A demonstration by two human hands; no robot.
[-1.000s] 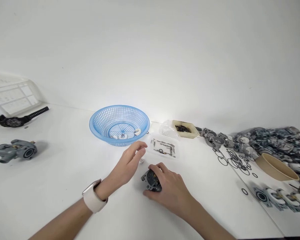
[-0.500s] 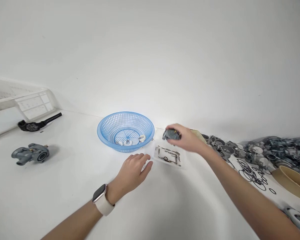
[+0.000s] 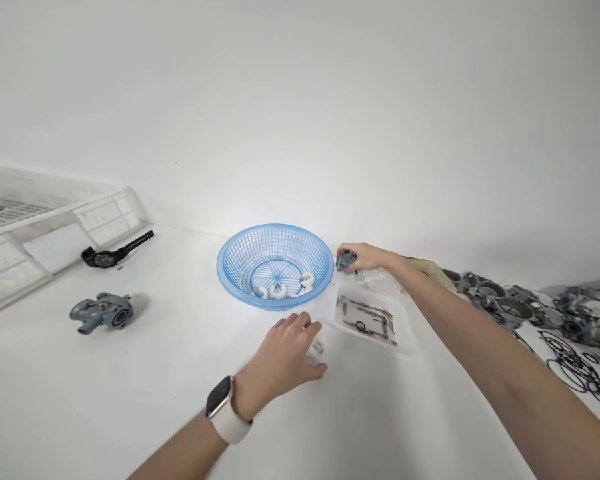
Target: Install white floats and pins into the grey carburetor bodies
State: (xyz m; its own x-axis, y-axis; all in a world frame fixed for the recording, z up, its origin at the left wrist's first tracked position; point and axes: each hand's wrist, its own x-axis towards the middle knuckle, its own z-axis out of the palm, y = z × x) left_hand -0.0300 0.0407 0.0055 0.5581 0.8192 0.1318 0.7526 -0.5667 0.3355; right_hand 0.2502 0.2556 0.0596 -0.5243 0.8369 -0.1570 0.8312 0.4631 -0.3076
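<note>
My right hand (image 3: 366, 256) reaches to the wall side of the table, its fingers wrapped round a grey metal carburetor (image 3: 346, 261), partly hidden by the hand. Close by, my left hand (image 3: 286, 352) hovers with thumb and fingers spread, nothing in it. Beneath its fingers a small shiny metal part (image 3: 319, 347) lies on the table. A blue plastic basket (image 3: 227, 283) beyond that hand contains several white curved pieces. Between my arms sits a shallow white tray (image 3: 405, 339) with slim metal parts and a black ring.
Another carburetor (image 3: 100, 313) lies at the left, below a black wristwatch (image 3: 105, 259) and a white crate (image 3: 35, 243). A clear plastic bag (image 3: 380, 281) is beside my right wrist. Grey metal castings (image 3: 515, 307) and black rubber rings (image 3: 570, 357) spread along the right.
My right hand has carried the carburetor back toward the wall, near the basket's right side. The left hand's fingers have spread, and a small metal part now shows by them. The view has shifted left.
</note>
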